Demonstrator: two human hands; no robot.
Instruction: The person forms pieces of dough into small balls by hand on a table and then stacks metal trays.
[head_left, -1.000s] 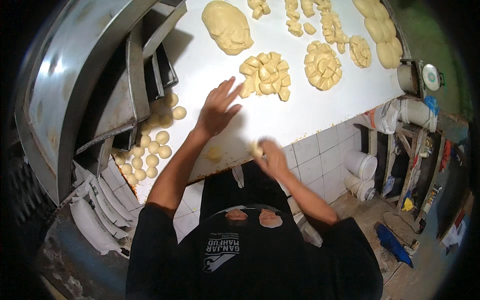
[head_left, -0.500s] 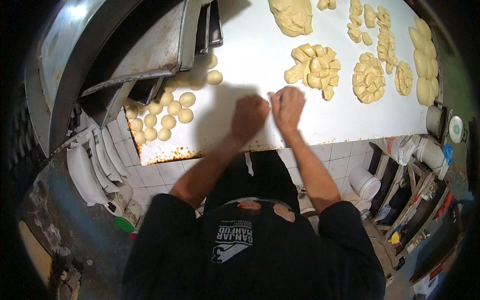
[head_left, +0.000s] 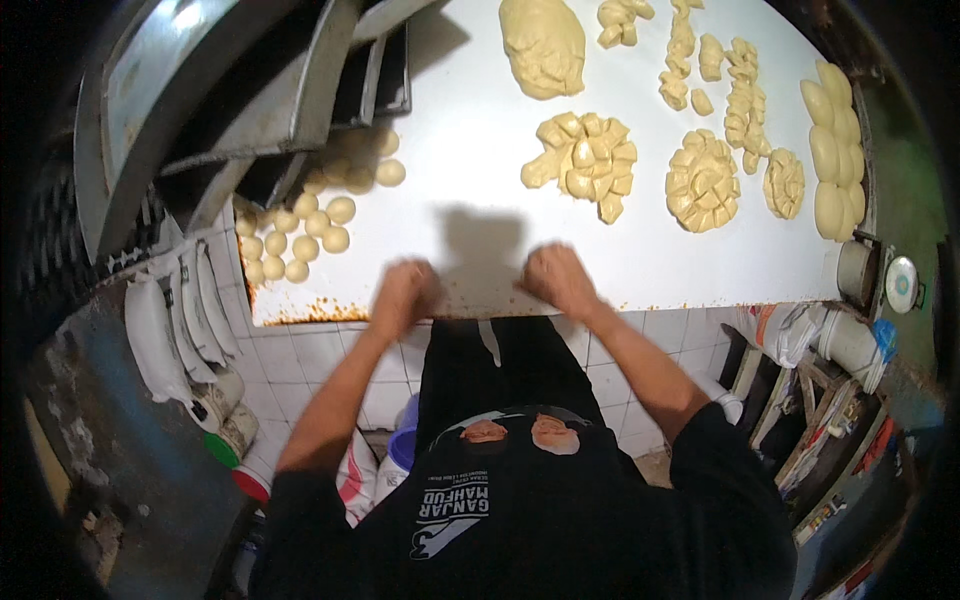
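My left hand [head_left: 408, 292] is curled closed over the front edge of the white table [head_left: 450, 170], right of the dough balls. My right hand [head_left: 559, 281], also curled, is at the same edge a short way to the right. Both are slightly blurred, and what their fingers hold, if anything, is hidden. Smooth round dough balls [head_left: 318, 222] sit in a group at the left. Farther right lie a cluster of cut dough chunks [head_left: 590, 168], a scored dough round [head_left: 703, 182] and a smaller one [head_left: 784, 184].
Metal trays [head_left: 255, 120] lean stacked over the table's left side. At the back lies a big dough lump [head_left: 543, 48], then dough strips [head_left: 744, 100] and plump oblong dough pieces [head_left: 838, 150]. White sacks [head_left: 155, 340] stand below left; a wooden rack [head_left: 815, 410] stands below right.
My hands were close together over the table; they have moved apart and back toward me, to the front edge. The view has shifted slightly.
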